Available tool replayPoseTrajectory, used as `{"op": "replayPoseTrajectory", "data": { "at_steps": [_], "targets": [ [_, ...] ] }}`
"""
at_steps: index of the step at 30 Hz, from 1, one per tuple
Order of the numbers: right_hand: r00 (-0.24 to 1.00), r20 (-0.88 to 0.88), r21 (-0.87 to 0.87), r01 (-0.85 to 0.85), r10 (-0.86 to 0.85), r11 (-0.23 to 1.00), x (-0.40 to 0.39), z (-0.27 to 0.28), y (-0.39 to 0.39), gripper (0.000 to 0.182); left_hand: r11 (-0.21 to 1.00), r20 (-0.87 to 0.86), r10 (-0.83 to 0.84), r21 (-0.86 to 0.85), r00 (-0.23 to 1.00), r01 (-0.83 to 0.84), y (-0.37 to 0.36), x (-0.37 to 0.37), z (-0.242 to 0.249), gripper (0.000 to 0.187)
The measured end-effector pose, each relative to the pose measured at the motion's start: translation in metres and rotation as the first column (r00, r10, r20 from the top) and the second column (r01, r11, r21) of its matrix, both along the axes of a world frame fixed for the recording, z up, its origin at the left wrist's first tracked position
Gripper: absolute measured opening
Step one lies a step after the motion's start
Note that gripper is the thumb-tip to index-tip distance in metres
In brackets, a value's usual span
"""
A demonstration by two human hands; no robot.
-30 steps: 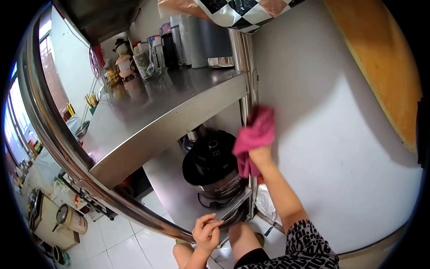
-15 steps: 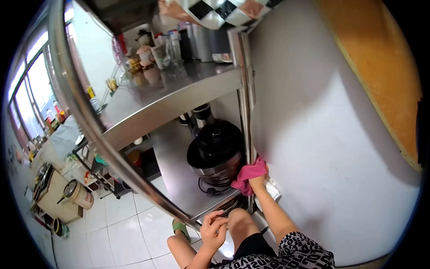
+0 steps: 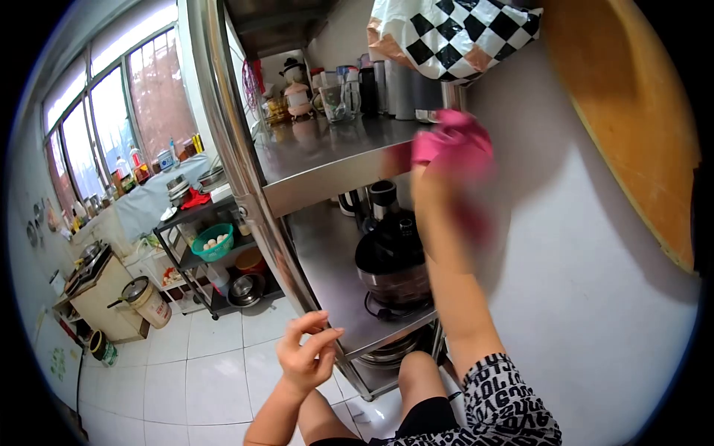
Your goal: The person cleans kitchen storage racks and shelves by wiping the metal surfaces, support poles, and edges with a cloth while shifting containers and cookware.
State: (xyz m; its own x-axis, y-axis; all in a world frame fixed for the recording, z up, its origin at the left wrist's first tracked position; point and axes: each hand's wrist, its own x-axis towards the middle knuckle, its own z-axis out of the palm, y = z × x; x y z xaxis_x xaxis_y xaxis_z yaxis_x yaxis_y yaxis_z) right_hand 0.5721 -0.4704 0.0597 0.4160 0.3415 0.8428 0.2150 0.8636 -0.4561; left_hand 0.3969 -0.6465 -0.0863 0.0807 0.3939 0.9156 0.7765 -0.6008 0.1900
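A crumpled pink cloth [image 3: 460, 140] is in my right hand [image 3: 433, 178], which presses it round the right post of a steel shelf rack [image 3: 338, 175], level with the middle shelf. Cloth and hand are smeared by motion, and the fingers are mostly covered. My left hand [image 3: 306, 357] is raised beside the rack's left post, its fingers loosely bent and apart with nothing in them. On the lower shelf stands a black and silver kitchen appliance [image 3: 394, 275] with its cord at the base.
A checkered plastic bag [image 3: 465, 37] hangs over the rack's right post. Cups, bottles and a figurine [image 3: 297, 97] stand on the middle shelf. A wooden board [image 3: 632, 126] leans at the right wall. Leftward are a black cart [image 3: 190, 260] with a green basket [image 3: 213, 241] and a lidded bucket [image 3: 146, 303].
My right hand has moved up the right post with the pink cloth, from the lower shelf to the middle one. My left hand has shifted left. The view has tilted upward.
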Motion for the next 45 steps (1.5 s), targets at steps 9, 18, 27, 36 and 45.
{"op": "replayPoseTrajectory", "data": {
  "at_steps": [9, 18, 27, 36, 45],
  "targets": [
    [0.896, 0.387, 0.526, -0.021, -0.217, 0.85, -0.116, -0.013, 0.01, 0.053, 0.78, -0.185, 0.477, 0.539, 0.859, -0.318, 0.037, 0.009, 0.145, 0.031],
    [0.806, 0.484, -0.049, -0.364, 0.341, 0.93, 0.043, 0.001, 0.071, 0.058, 0.647, -0.289, 0.747, 0.521, 0.598, -0.557, 0.106, 0.005, 0.148, 0.046],
    [0.591, 0.774, 0.008, -0.369, 0.228, 0.929, 0.049, 0.01, 0.068, 0.059, 0.689, -0.354, 0.722, 0.443, 0.594, -0.573, 0.093, -0.004, 0.153, 0.056],
    [0.55, 0.821, 0.26, -0.123, -0.152, 0.958, 0.038, 0.014, 0.064, 0.062, 0.649, -0.265, 0.756, 0.418, 0.598, -0.636, 0.095, -0.013, 0.145, 0.06],
    [0.524, 0.851, 0.056, -0.154, 0.034, 0.986, 0.033, 0.028, 0.054, 0.053, 0.684, -0.269, 0.723, 0.406, 0.636, -0.606, 0.093, -0.017, 0.147, 0.054]
  ]
}}
